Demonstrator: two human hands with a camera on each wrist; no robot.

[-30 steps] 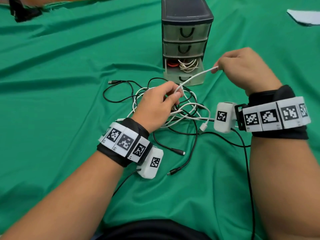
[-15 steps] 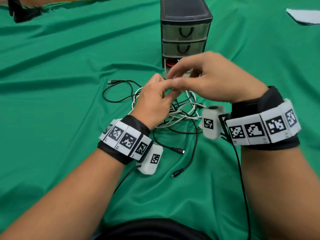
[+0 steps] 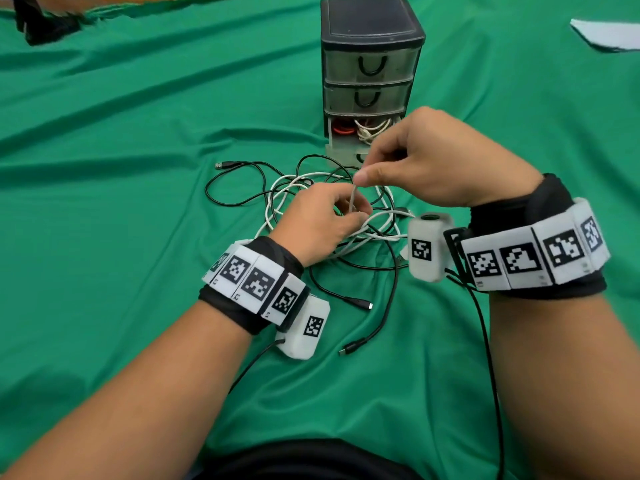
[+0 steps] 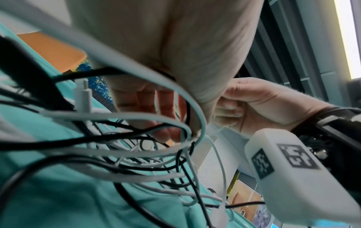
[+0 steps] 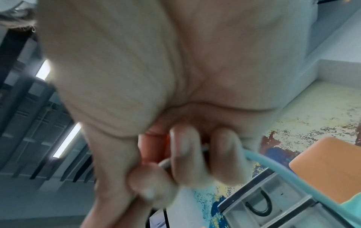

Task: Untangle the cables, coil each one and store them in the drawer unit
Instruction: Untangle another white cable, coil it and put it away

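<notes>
A tangle of white and black cables (image 3: 377,216) lies on the green cloth in front of the drawer unit (image 3: 370,64). My left hand (image 3: 322,223) sits on the tangle and grips white cable loops (image 4: 136,117). My right hand (image 3: 415,164) hovers just above it and pinches a short upright stretch of white cable (image 3: 353,197) between thumb and fingers; the right wrist view shows the same cable (image 5: 254,155) running out of my curled fingers. The unit's bottom drawer (image 3: 349,152) is pulled out, holding a coiled white cable (image 3: 372,131) and a red one (image 3: 341,130).
Loose black cable ends (image 3: 356,346) trail toward me on the cloth, and a black USB plug (image 3: 225,165) lies to the left of the tangle. A dark object (image 3: 41,26) sits at the far left, and white paper (image 3: 609,34) at the far right.
My right hand swung in from the right to meet the left hand, then lifted a little above it with the white cable. The left hand stayed on the tangle.
</notes>
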